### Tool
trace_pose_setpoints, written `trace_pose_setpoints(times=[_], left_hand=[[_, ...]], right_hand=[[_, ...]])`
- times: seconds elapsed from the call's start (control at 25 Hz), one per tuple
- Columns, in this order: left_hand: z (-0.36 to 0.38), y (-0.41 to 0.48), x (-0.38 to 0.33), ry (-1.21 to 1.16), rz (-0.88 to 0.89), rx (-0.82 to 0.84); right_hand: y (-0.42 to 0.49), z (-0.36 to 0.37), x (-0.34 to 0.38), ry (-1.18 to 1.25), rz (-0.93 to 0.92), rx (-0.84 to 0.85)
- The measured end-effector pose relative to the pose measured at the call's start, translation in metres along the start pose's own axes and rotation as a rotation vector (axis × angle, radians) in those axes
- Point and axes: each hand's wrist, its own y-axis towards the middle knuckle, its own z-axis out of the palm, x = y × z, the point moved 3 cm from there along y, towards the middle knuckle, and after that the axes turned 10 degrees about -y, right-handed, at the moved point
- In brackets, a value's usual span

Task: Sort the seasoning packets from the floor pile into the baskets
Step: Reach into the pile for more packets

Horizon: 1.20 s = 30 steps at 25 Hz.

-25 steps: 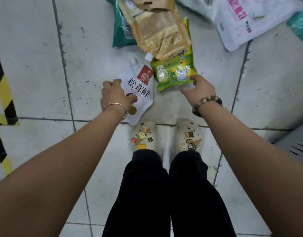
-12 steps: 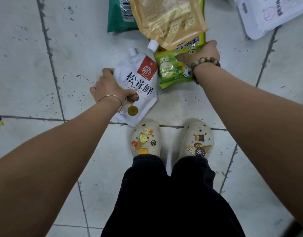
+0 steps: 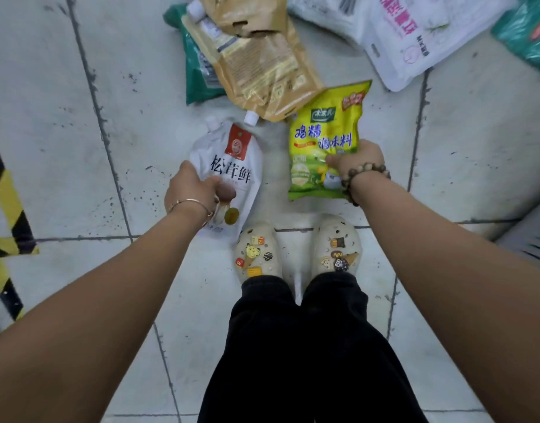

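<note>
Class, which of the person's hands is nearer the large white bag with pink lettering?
Right. The right hand, gripping the yellow-green seasoning packet, is below-left of the white pink-lettered bag; the left hand, holding the white spouted pouch, is farther left.

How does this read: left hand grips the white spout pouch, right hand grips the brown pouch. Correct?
One thing is off: the right hand's item. In the head view the right hand grips the yellow-green bag, not the brown pouch, which lies untouched in the pile beyond. The left hand does grip the white spout pouch.
</note>
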Motion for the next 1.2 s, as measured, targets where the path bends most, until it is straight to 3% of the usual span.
trace_pose_setpoints(times=[0.24,0.48,0.8,0.92,1.2], left_hand=[[-0.037,-0.051,-0.03,-0.114,0.05,0.037],[-0.061,-0.11,-0.079,-0.359,0.093,0.019],[-0.083,-0.211,-0.168,-0.427,0.213,0.095],[-0.083,-0.251,-0.201,-0.486,0.224,0.164],[-0.068,-0.352,-0.282,-0.511,0.467,0.27]], right_hand=[[-0.057,-0.056,-0.038,0.268,-0.005,-0.111],[-0.102,-0.11,-0.058,0.306,-0.107,-0.163],[-0.169,-0.211,-0.085,0.319,-0.175,-0.249],[-0.194,-0.258,-0.098,0.436,-0.238,-0.306],[-0.226,-0.336,-0.162,0.584,-0.165,-0.457]])
